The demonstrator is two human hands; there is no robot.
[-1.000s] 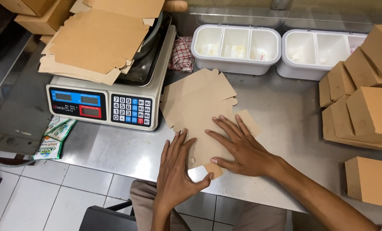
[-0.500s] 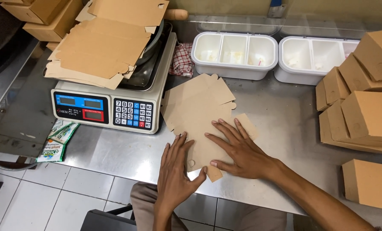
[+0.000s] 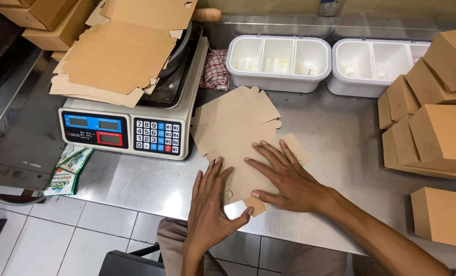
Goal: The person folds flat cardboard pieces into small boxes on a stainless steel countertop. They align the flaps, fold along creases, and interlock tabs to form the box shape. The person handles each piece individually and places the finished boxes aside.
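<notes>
a flat cardboard box blank (image 3: 235,130) is pressed on the steel table (image 3: 335,143) by the left hand (image 3: 210,209) and right hand (image 3: 289,179), fingers spread wide, gripping nothing.

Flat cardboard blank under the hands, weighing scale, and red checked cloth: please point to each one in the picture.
flat cardboard blank (image 3: 233,128), head view, bare middle panel.
weighing scale (image 3: 159,137), head view, its keypad.
red checked cloth (image 3: 215,69), head view, middle of the fabric.

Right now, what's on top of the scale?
A stack of flat cardboard box blanks lies across the scale, covering most of its dark pan. Anything under the stack is hidden.
</notes>
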